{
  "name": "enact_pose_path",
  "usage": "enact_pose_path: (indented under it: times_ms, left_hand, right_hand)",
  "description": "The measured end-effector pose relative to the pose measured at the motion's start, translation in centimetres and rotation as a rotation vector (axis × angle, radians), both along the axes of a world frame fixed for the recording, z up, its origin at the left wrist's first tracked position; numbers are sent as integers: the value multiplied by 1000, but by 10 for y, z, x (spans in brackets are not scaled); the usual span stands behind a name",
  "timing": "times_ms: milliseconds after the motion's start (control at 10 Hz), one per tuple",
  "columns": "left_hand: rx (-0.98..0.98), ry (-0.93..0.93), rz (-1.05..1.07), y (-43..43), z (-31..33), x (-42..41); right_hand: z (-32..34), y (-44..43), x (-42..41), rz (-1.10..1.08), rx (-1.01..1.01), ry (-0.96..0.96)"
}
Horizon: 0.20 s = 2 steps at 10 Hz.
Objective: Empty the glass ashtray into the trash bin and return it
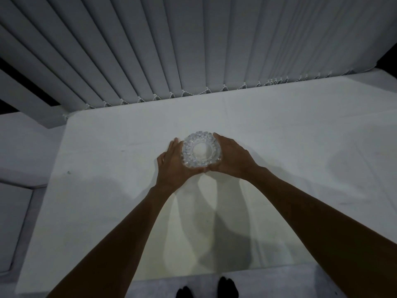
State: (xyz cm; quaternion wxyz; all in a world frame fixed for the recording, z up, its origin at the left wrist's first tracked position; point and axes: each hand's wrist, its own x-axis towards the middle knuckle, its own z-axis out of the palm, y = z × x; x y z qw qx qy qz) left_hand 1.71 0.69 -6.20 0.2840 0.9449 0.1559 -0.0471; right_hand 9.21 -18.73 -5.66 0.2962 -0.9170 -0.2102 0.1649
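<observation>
Both arms reach forward over white table point(279, 147). Left hand point(171, 166) and right hand point(232, 158) cup glass ashtray point(201, 149) between them, mid-table. Fingertips hidden behind glass; contents unclear in dim light.

arms: bare, no sleeves | left hand point(171, 166), right hand point(233, 157): no gloves | feet point(207, 289): black footwear

Both hands point(171, 163) point(231, 157) cupped, arms outstretched
</observation>
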Motion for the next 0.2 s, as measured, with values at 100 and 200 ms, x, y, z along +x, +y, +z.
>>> enact_pose_path:
  times_ms: [100, 200]
  left_hand:
    - [36, -33, 3, 0, 3, -3]
    - [82, 1, -21, 2, 12, 0]
  right_hand:
    - [2, 0, 0, 11, -54, -2]
    - [15, 2, -2, 45, -108, -17]
